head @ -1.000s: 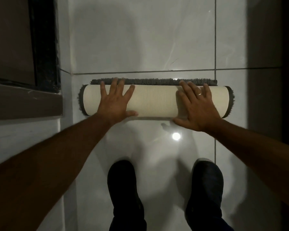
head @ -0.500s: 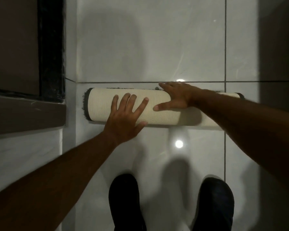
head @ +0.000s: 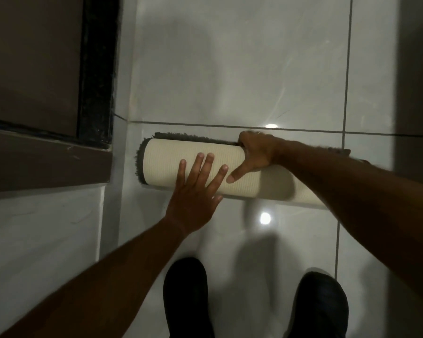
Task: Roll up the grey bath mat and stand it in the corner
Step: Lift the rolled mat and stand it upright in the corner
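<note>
- The floor [head: 230, 69] is glossy pale tile with dark grout lines, dimly lit, with 2 bright lamp reflections; a dark door frame [head: 97, 69] stands at about 10 o'clock, and 2 black shoes [head: 187, 298] sit at 6 o'clock.
- The grey bath mat [head: 171, 164] lies near the middle of the view as a finished roll, cream ribbed backing outward, grey pile showing only at its left end and along its far edge.
- A second ago both hands pressed flat on top of the roll, spread toward its 2 ends. Now they have come together near its middle.
- The right hand [head: 257, 154] has crossed leftward: its fingers hook over the far side of the roll at about 12 o'clock, thumb stretched across the near face, so it is partly closed around the mat.
- The left hand [head: 195, 191] lies open, fingers splayed on the near face at about 7 o'clock from the right hand, steadying rather than gripping.
- The strip of unrolled pile beyond the roll has shrunk to a thin fringe.
- My reading: rolling is done, and the new hold is for lifting the roll onto its end. No corner is clearly identifiable here.
- The risk I see is the loose outer edge springing open if the hooked fingers slip.
</note>
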A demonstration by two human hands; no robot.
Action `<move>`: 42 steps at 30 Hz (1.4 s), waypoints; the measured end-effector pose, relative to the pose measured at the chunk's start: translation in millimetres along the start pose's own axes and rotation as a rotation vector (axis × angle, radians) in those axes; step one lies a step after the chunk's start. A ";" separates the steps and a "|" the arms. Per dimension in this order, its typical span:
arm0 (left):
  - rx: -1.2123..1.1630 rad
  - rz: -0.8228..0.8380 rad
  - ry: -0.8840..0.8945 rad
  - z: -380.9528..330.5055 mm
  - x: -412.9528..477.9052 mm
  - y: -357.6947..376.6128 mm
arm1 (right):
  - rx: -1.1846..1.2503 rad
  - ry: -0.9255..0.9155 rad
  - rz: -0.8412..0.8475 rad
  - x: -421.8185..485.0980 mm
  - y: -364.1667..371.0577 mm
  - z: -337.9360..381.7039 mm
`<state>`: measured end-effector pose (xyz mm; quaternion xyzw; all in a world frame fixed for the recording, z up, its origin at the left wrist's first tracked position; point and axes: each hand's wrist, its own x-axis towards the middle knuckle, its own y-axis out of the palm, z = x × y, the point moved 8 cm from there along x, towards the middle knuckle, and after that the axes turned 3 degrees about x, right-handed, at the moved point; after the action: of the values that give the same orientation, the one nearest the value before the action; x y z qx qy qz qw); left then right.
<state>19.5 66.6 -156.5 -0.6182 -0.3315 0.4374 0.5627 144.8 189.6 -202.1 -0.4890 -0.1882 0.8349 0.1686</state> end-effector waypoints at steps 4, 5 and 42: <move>-0.029 0.108 0.022 -3.2 -16.9 5.4 | -0.046 0.022 0.086 -1.2 9.8 12.2; -0.038 0.127 0.038 -4.4 -21.9 3.6 | -0.108 0.020 0.084 -3.7 13.1 16.5; -1.572 -0.184 -0.377 429.2 741.1 -626.0 | 0.534 -0.244 -0.673 -10.3 -994.8 114.4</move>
<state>-26.4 1001.3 343.1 -0.7190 -0.6803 0.1254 -0.0673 145.8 1035.5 333.9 -0.2377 -0.1332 0.8044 0.5280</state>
